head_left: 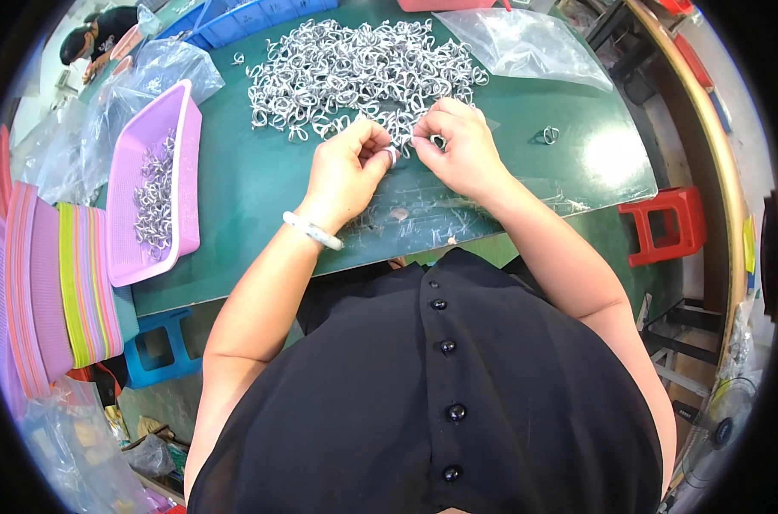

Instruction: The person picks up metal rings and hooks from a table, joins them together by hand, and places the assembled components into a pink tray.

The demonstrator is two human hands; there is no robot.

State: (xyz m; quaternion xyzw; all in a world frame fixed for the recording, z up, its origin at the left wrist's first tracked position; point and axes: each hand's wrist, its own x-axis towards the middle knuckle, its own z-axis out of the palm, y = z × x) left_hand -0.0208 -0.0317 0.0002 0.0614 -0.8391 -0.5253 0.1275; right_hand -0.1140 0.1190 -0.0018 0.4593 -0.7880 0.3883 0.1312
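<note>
A wide heap of small silvery metal rings (pixel 355 73) lies on the green tabletop in front of me. At its near edge my left hand (pixel 348 167), with a pale bangle (pixel 314 230) on the wrist, is closed in a pinch. A white bit (pixel 392 155) shows by its thumb; what the fingertips hold is too small to make out. Just across from it, my right hand (pixel 460 147) pinches at a small metal ring (pixel 404 147) between the two hands. Part of another ring shows under its curled fingers.
On the left stands a tilted pink-purple plastic basket (pixel 192 171) with some rings inside. Stacked coloured baskets (pixel 63 283) are beside it. A blue tray (pixel 260 12) and clear plastic bags (pixel 526 47) lie farther back. One stray ring (pixel 549 134) and a red stool (pixel 667 224) are to the right.
</note>
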